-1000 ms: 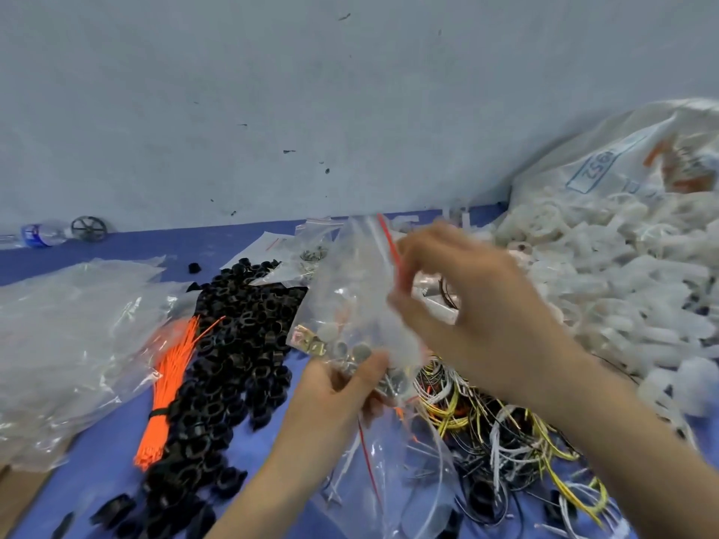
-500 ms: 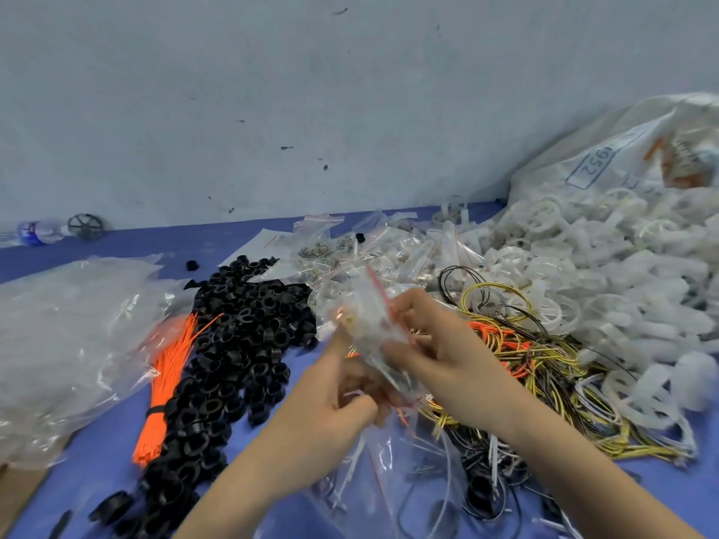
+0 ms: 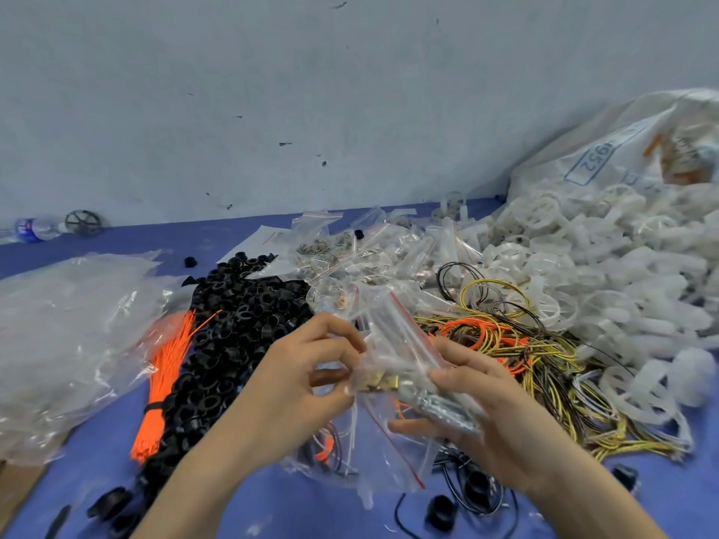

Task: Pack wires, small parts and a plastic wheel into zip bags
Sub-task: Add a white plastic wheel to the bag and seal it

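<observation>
Both hands hold a small clear zip bag (image 3: 393, 344) with a red seal strip, just above the table's middle. Metal screws and brass-coloured small parts show through its lower end. My left hand (image 3: 307, 379) pinches the bag's left edge with thumb and fingertips. My right hand (image 3: 482, 406) grips the lower right of the bag, thumb on top and fingers beneath. Under the hands lies another clear zip bag (image 3: 373, 457) with wires inside. A tangle of yellow, black and orange wires (image 3: 517, 344) lies to the right. White plastic wheels (image 3: 607, 289) are heaped at far right.
A pile of black plastic rings (image 3: 233, 324) and a bundle of orange cable ties (image 3: 163, 383) lie left of the hands. A large crumpled clear bag (image 3: 66, 336) covers the left. More small zip bags (image 3: 342, 250) lie behind. A white sack (image 3: 607, 149) stands at back right.
The bag has come down from raised in front of me to low over the table. My right hand moved from its top seal to its lower right side; my left still pinches it.
</observation>
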`<act>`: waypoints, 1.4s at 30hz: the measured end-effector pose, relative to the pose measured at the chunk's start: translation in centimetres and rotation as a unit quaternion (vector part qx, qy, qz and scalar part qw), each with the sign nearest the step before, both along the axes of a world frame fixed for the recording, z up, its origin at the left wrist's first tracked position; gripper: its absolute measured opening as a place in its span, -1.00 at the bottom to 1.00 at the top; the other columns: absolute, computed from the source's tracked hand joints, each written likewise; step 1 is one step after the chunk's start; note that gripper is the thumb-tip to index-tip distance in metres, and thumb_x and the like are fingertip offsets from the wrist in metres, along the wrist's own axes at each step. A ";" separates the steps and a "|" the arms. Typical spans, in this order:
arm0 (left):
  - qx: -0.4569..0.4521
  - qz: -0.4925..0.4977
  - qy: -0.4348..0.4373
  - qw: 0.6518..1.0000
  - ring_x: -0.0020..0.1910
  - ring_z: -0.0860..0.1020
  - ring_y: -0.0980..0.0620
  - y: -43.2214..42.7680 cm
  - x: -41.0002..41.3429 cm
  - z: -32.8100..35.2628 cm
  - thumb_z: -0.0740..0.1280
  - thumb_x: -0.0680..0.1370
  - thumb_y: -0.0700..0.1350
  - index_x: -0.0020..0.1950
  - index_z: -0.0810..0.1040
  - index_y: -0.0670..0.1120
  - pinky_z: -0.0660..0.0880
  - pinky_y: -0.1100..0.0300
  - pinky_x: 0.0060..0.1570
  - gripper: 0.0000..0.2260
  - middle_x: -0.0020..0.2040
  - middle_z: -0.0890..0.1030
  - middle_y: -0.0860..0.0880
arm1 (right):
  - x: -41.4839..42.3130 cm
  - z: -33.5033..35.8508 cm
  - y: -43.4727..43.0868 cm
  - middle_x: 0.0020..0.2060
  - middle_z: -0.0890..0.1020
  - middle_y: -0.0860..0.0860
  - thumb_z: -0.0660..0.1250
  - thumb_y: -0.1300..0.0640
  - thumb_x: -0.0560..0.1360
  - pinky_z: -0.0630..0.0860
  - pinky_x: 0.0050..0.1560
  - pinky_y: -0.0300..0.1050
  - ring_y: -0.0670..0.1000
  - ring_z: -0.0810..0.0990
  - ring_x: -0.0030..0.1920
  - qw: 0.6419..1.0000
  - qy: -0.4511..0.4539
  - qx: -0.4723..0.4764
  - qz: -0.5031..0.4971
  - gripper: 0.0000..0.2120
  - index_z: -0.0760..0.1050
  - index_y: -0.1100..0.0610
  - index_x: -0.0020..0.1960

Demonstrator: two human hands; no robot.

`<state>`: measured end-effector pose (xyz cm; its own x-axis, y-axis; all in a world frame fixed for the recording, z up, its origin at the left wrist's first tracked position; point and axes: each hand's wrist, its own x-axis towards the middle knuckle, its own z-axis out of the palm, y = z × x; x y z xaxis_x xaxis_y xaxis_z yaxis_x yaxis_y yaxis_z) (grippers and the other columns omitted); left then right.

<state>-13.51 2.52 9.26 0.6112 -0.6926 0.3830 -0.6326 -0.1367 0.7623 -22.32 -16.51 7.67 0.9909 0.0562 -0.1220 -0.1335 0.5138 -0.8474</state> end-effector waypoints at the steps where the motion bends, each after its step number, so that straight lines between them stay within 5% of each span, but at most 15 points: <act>1: -0.007 0.006 -0.008 1.000 0.02 0.52 0.15 -0.1 0.0 -0.1 0.36 0.49 -0.40 -0.25 0.54 -0.07 0.47 0.42 -0.12 -0.76 0.03 0.47 0.24 | 0.0 -0.2 0.3 -0.08 0.60 0.20 0.39 0.27 0.28 0.52 0.03 0.34 0.12 0.57 -0.19 1.000 0.006 0.018 -0.017 -0.62 0.56 0.26 0.10; 7: -0.041 0.048 -0.039 0.997 0.03 0.56 0.17 -0.2 0.1 -0.3 0.28 0.43 -0.39 -0.29 0.52 -0.09 0.45 0.45 -0.21 -0.78 0.25 0.47 0.17 | 0.4 -0.9 2.4 -0.14 0.62 0.13 0.35 0.29 0.35 0.58 -0.07 0.17 0.05 0.58 -0.23 0.989 0.024 0.034 -0.141 -0.76 0.61 0.15 0.00; 10: -0.043 0.074 -0.060 0.995 -0.09 0.57 0.18 0.0 0.4 -0.2 0.25 0.38 -0.37 -0.32 0.53 -0.13 0.41 0.48 -0.24 -0.82 0.25 0.49 0.10 | 0.3 -1.3 3.2 -0.29 0.65 0.01 0.24 0.38 0.49 0.50 -0.20 -0.14 -0.04 0.57 -0.28 0.967 -0.031 -0.145 -0.207 -0.68 0.62 0.00 -0.16; 13: -0.012 0.073 -0.126 0.989 -0.26 0.52 0.22 0.0 0.6 -0.2 0.24 0.35 -0.34 -0.36 0.49 -0.16 0.33 0.51 -0.25 -0.87 0.22 0.51 0.04 | 0.2 -1.6 3.9 -0.28 0.60 -0.12 0.24 0.30 0.50 0.35 -0.23 -0.45 -0.26 0.50 -0.29 0.844 -0.153 -0.472 -0.203 -0.74 0.60 -0.01 -0.01; 15: 0.018 0.062 -0.171 0.983 -0.33 0.46 0.25 0.0 0.7 -0.4 0.25 0.35 -0.34 -0.37 0.44 -0.14 0.29 0.50 -0.23 -0.85 0.18 0.51 0.03 | 0.7 -1.5 3.9 -0.07 0.59 -0.08 0.17 0.17 0.47 0.41 -0.04 -0.28 -0.21 0.50 -0.09 0.738 -0.188 -0.636 -0.128 -0.68 0.55 0.07 0.17; 18: 0.032 0.055 -0.193 0.979 -0.32 0.44 0.22 0.0 0.8 -0.9 0.24 0.37 -0.34 -0.37 0.40 -0.12 0.28 0.45 -0.21 -0.83 0.18 0.49 0.06 | 1.3 0.2 3.7 0.03 0.54 0.01 0.16 0.14 0.52 0.43 0.05 -0.08 0.07 0.48 0.07 0.650 -0.149 -0.745 0.006 -0.71 0.53 0.02 0.19; 21: 0.010 0.040 -0.199 0.979 -0.25 0.46 0.16 -0.6 0.2 -1.1 0.20 0.39 -0.30 -0.37 0.34 -0.08 0.29 0.41 -0.21 -0.82 0.18 0.49 0.07 | 2.1 1.2 3.7 0.10 0.54 0.08 0.21 0.20 0.52 0.47 0.06 0.02 0.15 0.50 0.13 0.552 -0.091 -0.820 0.124 -0.81 0.54 0.09 0.06; 23: -0.017 0.014 -0.187 0.982 -0.21 0.48 0.13 -1.1 -0.6 -0.8 0.15 0.38 -0.23 -0.37 0.33 -0.09 0.35 0.34 -0.18 -0.87 0.17 0.50 0.08 | 2.9 1.3 3.8 0.20 0.49 0.11 0.21 0.16 0.54 0.48 0.11 0.09 0.18 0.47 0.21 0.503 -0.056 -0.847 0.162 -0.76 0.49 0.12 0.18; 25: -0.044 -0.004 -0.184 0.982 -0.17 0.48 0.13 -1.4 -1.2 -0.3 0.13 0.36 -0.22 -0.37 0.34 -0.11 0.35 0.35 -0.15 -0.90 0.14 0.51 0.09 | 3.3 1.7 3.8 0.20 0.52 0.10 0.18 0.08 0.57 0.42 0.19 -0.03 0.12 0.46 0.22 0.543 -0.116 -0.823 0.120 -0.74 0.49 0.14 0.19; 29: -0.097 0.041 -0.165 0.981 -0.23 0.49 0.08 -1.3 -0.8 0.5 0.12 0.35 -0.18 -0.40 0.36 -0.12 0.34 0.32 -0.28 -0.87 0.06 0.57 0.11 | 2.7 5.1 1.8 -0.09 0.67 0.09 0.29 0.07 0.54 0.39 -0.15 -0.24 -0.09 0.55 -0.16 0.768 -0.199 -0.607 0.041 -0.82 0.64 0.09 0.02; 32: -0.134 0.076 -0.113 0.982 -0.35 0.46 -0.16 -1.0 -0.3 0.5 0.12 0.32 -0.11 -0.44 0.37 -0.15 0.31 0.13 -0.46 -0.82 -0.02 0.62 0.07 | 3.3 6.4 -3.9 -0.31 0.68 0.05 0.34 0.03 0.51 0.50 -0.23 -0.28 -0.09 0.62 -0.31 0.862 -0.163 -0.463 -0.126 -0.83 0.68 0.04 -0.15; 33: -0.137 0.074 -0.104 0.982 -0.34 0.45 -0.24 -1.0 -0.2 0.4 0.12 0.31 -0.10 -0.44 0.37 -0.16 0.32 0.02 -0.43 -0.82 -0.04 0.62 0.06 | 4.1 6.2 -6.6 -0.30 0.69 0.00 0.34 0.06 0.51 0.54 -0.16 -0.24 -0.08 0.65 -0.25 0.849 -0.137 -0.458 -0.223 -0.84 0.67 0.04 -0.18; 36: -0.123 0.058 -0.082 0.987 -0.33 0.47 -0.17 -1.2 -0.5 0.0 0.16 0.33 -0.20 -0.45 0.37 -0.19 0.31 0.06 -0.39 -0.85 -0.09 0.63 0.04 | 5.9 3.6 -15.1 -0.05 0.66 0.07 0.33 0.14 0.50 0.53 0.06 -0.02 0.02 0.61 -0.03 0.710 0.067 -0.573 -0.404 -0.83 0.59 0.16 0.06; 38: -0.120 0.057 -0.069 0.989 -0.41 0.45 0.07 -1.3 -0.7 -0.2 0.14 0.31 -0.35 -0.46 0.37 -0.19 0.30 0.27 -0.47 -0.84 -0.10 0.63 0.02 | 6.0 0.6 -18.8 0.17 0.55 0.17 0.31 0.16 0.50 0.50 0.14 0.07 0.14 0.55 0.11 0.683 0.199 -0.598 -0.368 -0.62 0.42 0.22 0.29; 42: -0.132 0.055 -0.053 0.988 -0.52 0.33 0.27 -1.7 -0.4 -0.4 0.14 0.34 -0.49 -0.48 0.37 -0.19 0.22 0.46 -0.52 -0.72 -0.12 0.64 -0.02 | 6.1 -2.8 -20.3 0.14 0.52 0.20 0.25 0.22 0.45 0.56 0.02 0.04 0.18 0.56 0.04 0.637 0.277 -0.665 -0.275 -0.50 0.28 0.19 0.39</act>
<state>-13.92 0.87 8.89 0.6249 -0.4915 0.6066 -0.7026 -0.0153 0.7114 -16.18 -36.77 4.82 0.6001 -0.7991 -0.0379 -0.7109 -0.5110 -0.4832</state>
